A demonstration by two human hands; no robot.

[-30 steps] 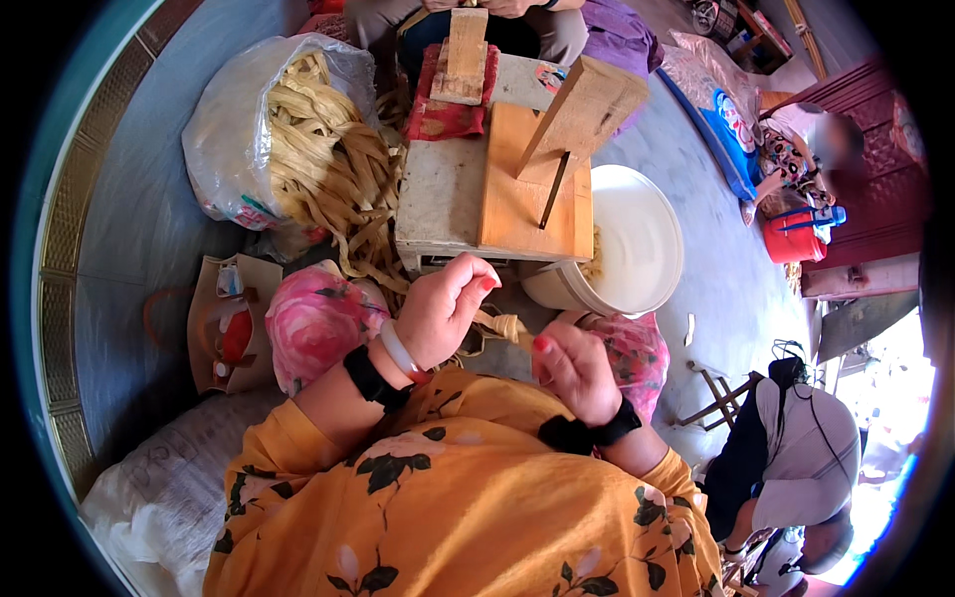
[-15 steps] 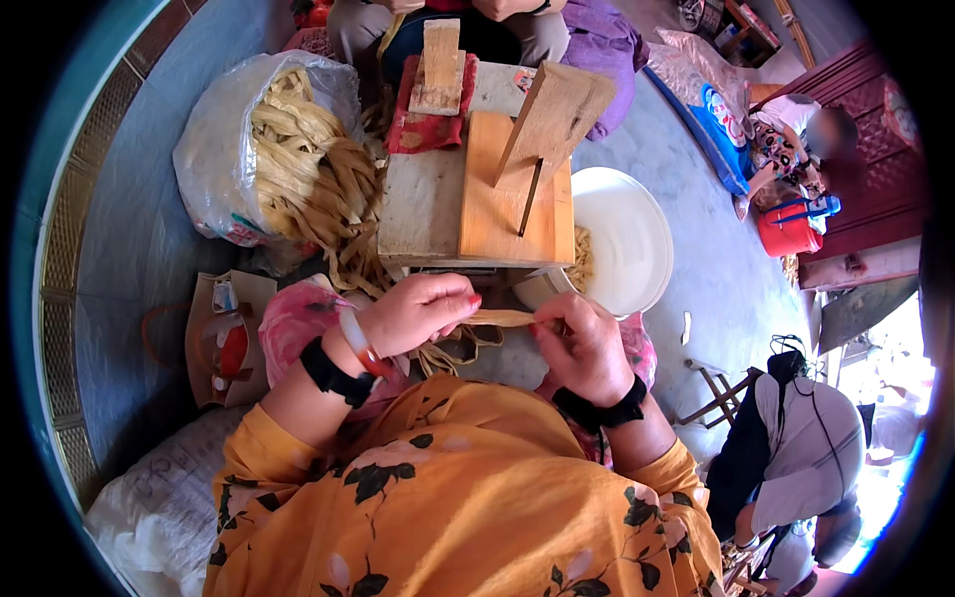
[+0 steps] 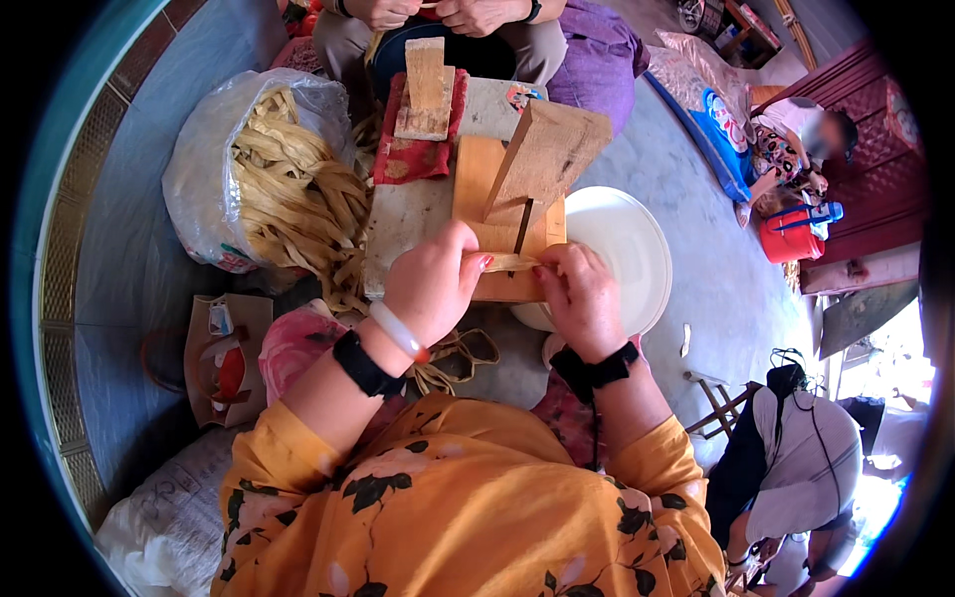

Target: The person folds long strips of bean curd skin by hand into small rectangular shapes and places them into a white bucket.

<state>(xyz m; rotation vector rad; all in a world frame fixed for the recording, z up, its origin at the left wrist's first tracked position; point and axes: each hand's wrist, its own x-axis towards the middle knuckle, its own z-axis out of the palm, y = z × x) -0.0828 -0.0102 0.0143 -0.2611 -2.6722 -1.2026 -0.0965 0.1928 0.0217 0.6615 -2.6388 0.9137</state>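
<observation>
A flat tan strip [image 3: 513, 263], like dried plant fibre, is stretched between my two hands. My left hand [image 3: 430, 281] is closed on one end, its thumb and fingers pinching. The other end sits in the pinched fingers of my right hand [image 3: 583, 298]. The strip lies across the near part of an orange-brown wooden base [image 3: 479, 174], by the foot of a thin dark upright rod [image 3: 523, 227]. Whether they touch, I cannot tell. Behind the rod a wooden block [image 3: 553, 154] leans up from the base. More tan strips [image 3: 453, 363] hang below my left wrist.
At the left a clear plastic bag [image 3: 194, 164] overflows with tan strips [image 3: 288, 189]. Right of the base stands a white bucket [image 3: 642, 254]. Across the bench [image 3: 398, 224], a person's hands [image 3: 477, 15] work behind a small wooden stand [image 3: 426, 90]. A paper bag [image 3: 257, 318] stands left.
Both hands have moved forward from above my lap to the near part of the wooden base, carrying the strip between them. The view has shifted slightly.
</observation>
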